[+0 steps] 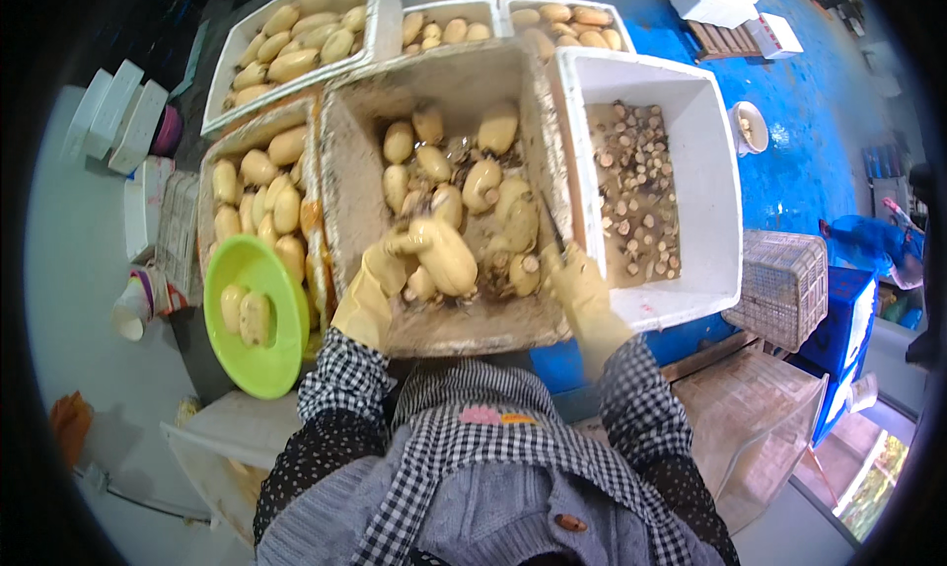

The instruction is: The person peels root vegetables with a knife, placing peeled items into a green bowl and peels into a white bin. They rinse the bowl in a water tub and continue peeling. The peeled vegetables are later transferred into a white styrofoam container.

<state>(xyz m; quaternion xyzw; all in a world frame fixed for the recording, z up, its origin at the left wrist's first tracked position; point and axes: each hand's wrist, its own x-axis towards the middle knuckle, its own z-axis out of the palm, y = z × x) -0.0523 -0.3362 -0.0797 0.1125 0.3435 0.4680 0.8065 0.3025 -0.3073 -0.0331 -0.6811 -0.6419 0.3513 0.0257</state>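
My left hand [383,266], in a pale rubber glove, grips a peeled-looking lotus root segment [446,259] over the middle foam box [444,336]. A knife [552,222] with a dark narrow blade is held in my gloved right hand [575,277], at the right wall of that box. Below my hands, several lotus root segments [484,185] lie in the box, with dark scraps and wet dirt among them. Part of the held segment's upper end is blurred.
To the right, a white foam box [703,174] contains cut root ends [636,188]. A green basin [255,373] with two segments stands at left, by a foam box of lotus roots [259,168]. More filled foam boxes [296,44] line the back. A plastic crate [780,288] and a person [869,244] are at right.
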